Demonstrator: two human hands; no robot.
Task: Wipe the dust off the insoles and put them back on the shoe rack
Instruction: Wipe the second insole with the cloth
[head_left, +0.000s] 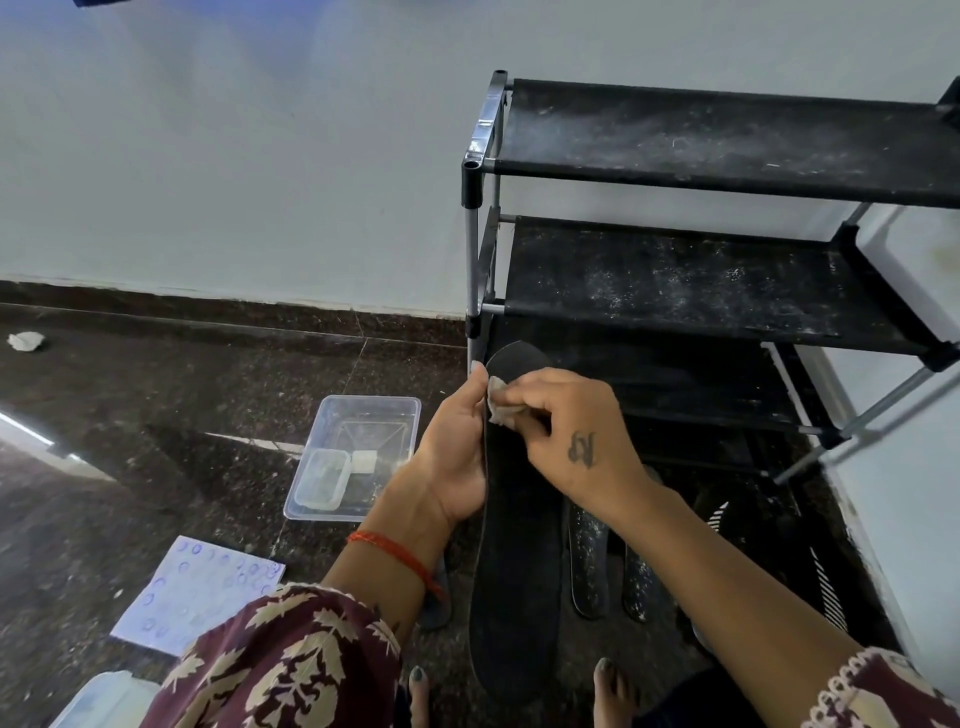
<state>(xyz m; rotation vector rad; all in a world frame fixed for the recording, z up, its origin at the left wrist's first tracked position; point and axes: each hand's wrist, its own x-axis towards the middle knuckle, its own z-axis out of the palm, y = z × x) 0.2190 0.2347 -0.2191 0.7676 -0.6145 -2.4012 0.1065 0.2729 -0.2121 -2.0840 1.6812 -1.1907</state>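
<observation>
A long black insole (514, 571) is held lengthwise in front of me, toe end pointing at the shoe rack (727, 280). My left hand (457, 457) grips its left edge near the toe. My right hand (566, 431) pinches a small crumpled white wipe (500, 400) against the insole's upper part. Two more dusty black insoles (589, 561) (639, 582) lie on the floor just right of the held one. The rack's black fabric shelves are speckled with dust.
A clear plastic tub (358, 457) with a small lidded box and a white piece inside sits on the dark stone floor to the left. A printed sheet (197, 592) lies nearer me. A crumpled white wad (26, 341) is far left. My bare toes (613, 686) show below.
</observation>
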